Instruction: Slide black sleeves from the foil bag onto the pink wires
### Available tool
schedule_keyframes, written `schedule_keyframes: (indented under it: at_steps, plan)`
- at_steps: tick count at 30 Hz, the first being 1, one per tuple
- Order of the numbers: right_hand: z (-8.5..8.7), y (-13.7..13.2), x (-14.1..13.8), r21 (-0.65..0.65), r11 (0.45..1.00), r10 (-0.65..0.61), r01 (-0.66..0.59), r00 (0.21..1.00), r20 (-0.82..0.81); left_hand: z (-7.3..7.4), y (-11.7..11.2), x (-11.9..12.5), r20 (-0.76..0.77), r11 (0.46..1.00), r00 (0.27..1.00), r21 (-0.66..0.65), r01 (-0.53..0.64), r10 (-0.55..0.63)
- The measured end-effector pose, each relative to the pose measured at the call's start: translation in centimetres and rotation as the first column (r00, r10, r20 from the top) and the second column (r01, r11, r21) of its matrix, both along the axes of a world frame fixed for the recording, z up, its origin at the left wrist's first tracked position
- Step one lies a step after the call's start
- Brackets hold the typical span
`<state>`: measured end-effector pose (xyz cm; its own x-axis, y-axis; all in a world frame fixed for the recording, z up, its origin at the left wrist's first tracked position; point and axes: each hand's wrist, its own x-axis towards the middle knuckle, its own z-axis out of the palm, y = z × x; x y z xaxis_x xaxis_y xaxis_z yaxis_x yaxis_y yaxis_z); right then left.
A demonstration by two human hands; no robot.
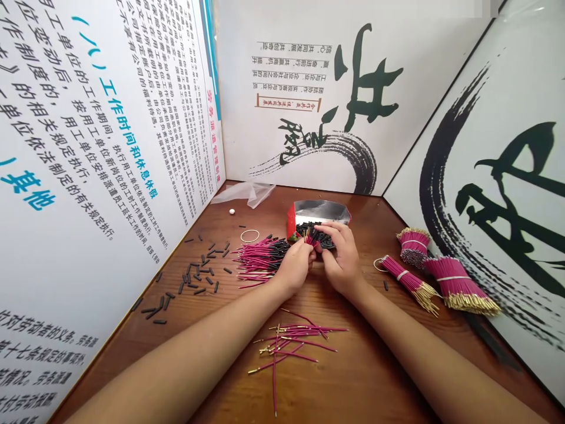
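Note:
My left hand (298, 262) is closed round a small bunch of magenta wires (309, 237), their gold tips pointing up and away from me. Close against it, my right hand (342, 256) has its fingers bent in at the wire tips; whatever is between its fingertips is too small to make out. Just behind both hands, a red-sided tray with a silvery lining (320, 210) holds many short black sleeves (326, 240). Left of my left hand lies a pile of magenta wires with black ends (260, 256). Loose magenta wires with gold ends (300, 340) are scattered nearer to me, between my forearms.
Black sleeves (194, 277) lie scattered at the left. Banded wire bundles (459, 282) rest at the right, near a single sleeve (386, 285). A rubber band (249, 236), a small white object (232, 211) and a clear plastic bag (247, 193) lie farther back. Printed panels (300, 153) enclose the table.

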<state>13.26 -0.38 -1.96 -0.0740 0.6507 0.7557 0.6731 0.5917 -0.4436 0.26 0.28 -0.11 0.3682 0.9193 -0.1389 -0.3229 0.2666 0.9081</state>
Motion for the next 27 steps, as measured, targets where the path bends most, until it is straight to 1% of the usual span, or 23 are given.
schedule_keyframes:
  at_steps: [5, 8, 11, 16, 20, 27]
  plan:
    - [-0.14, 0.16, 0.1, -0.023, 0.999, 0.023, -0.025, 0.995, -0.1, 0.03, -0.01, -0.02, -0.003, 1.0, 1.0, 0.006, -0.011, 0.011]
    - [-0.16, 0.21, 0.17, -0.051, 0.998, 0.015, -0.023, 0.991, -0.136, 0.0, 0.01, -0.05, -0.009, 1.0, 1.0, 0.016, -0.018, 0.018]
    - [-0.07, 0.16, 0.11, -0.061, 0.998, 0.015, -0.024, 0.991, -0.135, -0.13, 0.06, -0.08, -0.026, 0.999, 1.0, 0.034, -0.013, 0.014]
    - [-0.02, 0.04, -0.06, -0.058, 0.996, 0.059, -0.066, 0.992, -0.113, -0.17, -0.02, -0.09, -0.04, 0.999, 0.999, 0.046, -0.018, 0.02]
    - [-0.07, 0.07, 0.0, -0.075, 0.994, 0.073, -0.081, 0.993, -0.098, 0.09, -0.14, -0.11, -0.037, 0.999, 0.999, 0.04, -0.005, 0.006]
    - [-0.2, 0.19, 0.14, -0.066, 0.995, 0.064, -0.074, 0.987, -0.146, 0.4, -0.15, -0.05, -0.01, 1.0, 1.0, 0.002, -0.013, 0.013]
